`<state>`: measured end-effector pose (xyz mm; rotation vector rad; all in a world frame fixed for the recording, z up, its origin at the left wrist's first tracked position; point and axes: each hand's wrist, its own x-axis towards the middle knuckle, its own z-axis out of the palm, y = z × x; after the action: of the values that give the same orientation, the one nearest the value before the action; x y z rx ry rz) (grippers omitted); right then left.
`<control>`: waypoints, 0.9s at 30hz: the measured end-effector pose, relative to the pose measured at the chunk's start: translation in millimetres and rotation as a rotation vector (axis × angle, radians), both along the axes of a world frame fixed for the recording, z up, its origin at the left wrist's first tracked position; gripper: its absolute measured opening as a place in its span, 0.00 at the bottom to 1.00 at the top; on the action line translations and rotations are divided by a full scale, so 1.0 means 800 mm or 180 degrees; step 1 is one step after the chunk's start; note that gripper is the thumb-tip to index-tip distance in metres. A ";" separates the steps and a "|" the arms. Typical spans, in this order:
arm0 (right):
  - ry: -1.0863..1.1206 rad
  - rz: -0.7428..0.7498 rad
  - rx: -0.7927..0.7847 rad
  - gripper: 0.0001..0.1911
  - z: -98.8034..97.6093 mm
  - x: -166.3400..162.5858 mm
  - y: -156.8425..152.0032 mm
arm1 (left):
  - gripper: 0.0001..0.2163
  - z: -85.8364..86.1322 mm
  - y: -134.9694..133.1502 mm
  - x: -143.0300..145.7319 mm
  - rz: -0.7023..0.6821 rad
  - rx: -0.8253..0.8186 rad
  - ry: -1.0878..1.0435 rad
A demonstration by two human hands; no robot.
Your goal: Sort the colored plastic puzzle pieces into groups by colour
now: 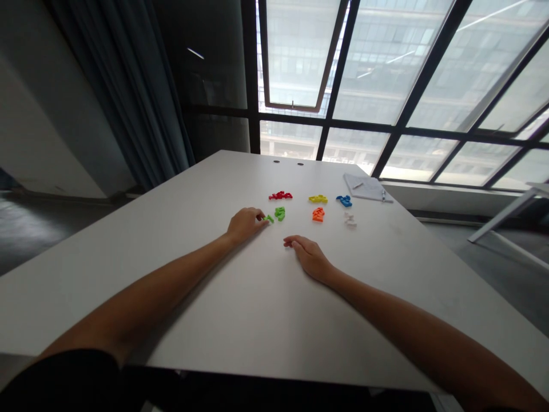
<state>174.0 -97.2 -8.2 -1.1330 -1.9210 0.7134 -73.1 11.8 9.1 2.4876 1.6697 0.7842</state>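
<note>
My left hand rests low over the table, thumb and fingertips closed at a small light-green plastic piece. Just right of that piece lies a little heap of more green pieces. Nearer to me, my right hand rests on the tabletop, fingers loosely bent and apart, with nothing seen in them. Other small pieces lie in groups by colour: red pieces, yellow pieces, blue pieces, orange pieces and white pieces. Their exact shape is too small to make out.
The white table spreads out on all sides of my arms. Paper sheets with pens lie at its far right. Two dark round discs sit near the far edge. Beyond stand large windows and a dark curtain.
</note>
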 end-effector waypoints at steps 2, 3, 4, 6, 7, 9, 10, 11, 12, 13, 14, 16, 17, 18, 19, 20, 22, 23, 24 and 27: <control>-0.0064 0.0007 0.0001 0.17 0.001 0.001 -0.001 | 0.14 -0.003 0.019 0.004 0.0111 -0.0086 0.0060; -0.0095 0.0017 -0.0005 0.18 0.002 0.001 -0.002 | 0.15 -0.004 0.026 0.006 0.0137 -0.0117 0.0061; -0.0118 0.0032 -0.0012 0.18 0.002 0.002 -0.002 | 0.15 -0.006 0.031 0.008 0.0150 -0.0145 0.0040; -0.0125 0.0053 -0.0018 0.19 0.003 0.003 -0.003 | 0.16 -0.009 0.037 0.011 0.0166 -0.0197 -0.0046; -0.0113 0.0060 -0.0015 0.19 0.003 0.004 -0.003 | 0.17 -0.011 0.037 0.012 0.0181 -0.0213 -0.0093; -0.0090 0.0065 -0.0011 0.20 0.004 0.004 -0.003 | 0.19 -0.013 0.033 0.012 0.0223 -0.0213 -0.0138; -0.0082 0.0064 -0.0017 0.20 0.004 0.003 -0.003 | 0.20 -0.012 0.029 0.011 0.0234 -0.0196 -0.0133; -0.0075 0.0069 -0.0031 0.20 0.004 0.003 -0.003 | 0.19 -0.011 0.024 0.010 0.0233 -0.0151 -0.0120; -0.0060 0.0073 -0.0050 0.20 0.004 0.002 -0.003 | 0.17 -0.010 0.016 0.009 0.0216 -0.0070 -0.0104; -0.0029 0.0072 -0.0068 0.20 0.005 0.002 -0.003 | 0.15 -0.008 0.008 0.008 0.0172 0.0039 -0.0091; 0.0008 0.0058 -0.0071 0.19 0.006 0.002 -0.002 | 0.13 -0.006 -0.002 0.008 0.0101 0.0162 -0.0083; 0.0028 0.0015 0.0013 0.16 0.009 0.006 0.000 | 0.12 -0.001 -0.026 0.006 -0.0149 0.0327 -0.0057; -0.0010 -0.0021 0.0090 0.15 0.012 0.011 0.001 | 0.12 0.000 -0.039 0.005 -0.0301 0.0334 -0.0038; -0.0073 -0.0064 0.0176 0.14 0.015 0.017 0.001 | 0.12 0.002 -0.052 0.004 -0.0474 0.0320 -0.0007; -0.0157 -0.0112 0.0259 0.13 0.018 0.024 0.000 | 0.12 0.003 -0.064 0.003 -0.0659 0.0318 0.0037; -0.0265 -0.0159 0.0327 0.14 0.022 0.033 -0.001 | 0.13 0.004 -0.076 0.003 -0.0857 0.0327 0.0096; -0.0567 -0.0224 0.0457 0.20 0.028 0.050 -0.008 | 0.13 0.008 -0.094 0.006 -0.1244 0.0313 0.0267; -0.0787 -0.0221 0.0558 0.23 0.031 0.058 -0.014 | 0.13 0.010 -0.101 0.008 -0.1386 0.0299 0.0329; -0.1015 -0.0194 0.0685 0.26 0.033 0.065 -0.020 | 0.13 0.013 -0.106 0.012 -0.1487 0.0275 0.0370; -0.1523 -0.0037 0.1035 0.32 0.034 0.074 -0.039 | 0.15 0.018 -0.118 0.023 -0.1663 0.0184 0.0361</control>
<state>233.3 -128.6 19.3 -1.1742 -2.3159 0.1093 -54.8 -82.8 23.8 2.8549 0.9424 0.6419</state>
